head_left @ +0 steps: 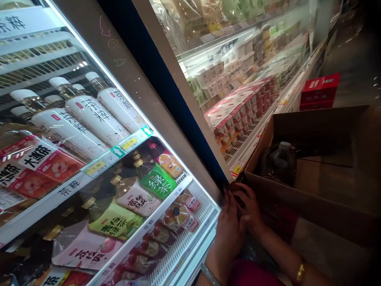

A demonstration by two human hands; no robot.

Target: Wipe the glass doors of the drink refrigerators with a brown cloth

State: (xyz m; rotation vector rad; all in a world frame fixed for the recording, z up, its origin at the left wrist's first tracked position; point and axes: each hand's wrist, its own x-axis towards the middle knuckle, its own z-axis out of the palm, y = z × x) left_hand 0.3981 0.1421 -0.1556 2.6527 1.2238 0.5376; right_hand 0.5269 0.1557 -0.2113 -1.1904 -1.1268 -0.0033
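Observation:
My left hand [229,226], with a pale bangle at its wrist, is at the lower right edge of the lit drinks cooler [190,119], its fingers bent and close together. Touching or nearly touching it, my right hand [248,208], with a gold bracelet, has its fingers curled by the corner of an open cardboard box [285,186]. Something dark lies between the hands, too dim to name. Inside the box stands a bottle with a pale cap [284,153].
Bottled drinks [131,198] fill the cooler shelves at the left. Behind glass, a second chilled case holds packs of red and white cups [241,111]. A red box [320,91] stands beyond the cardboard box.

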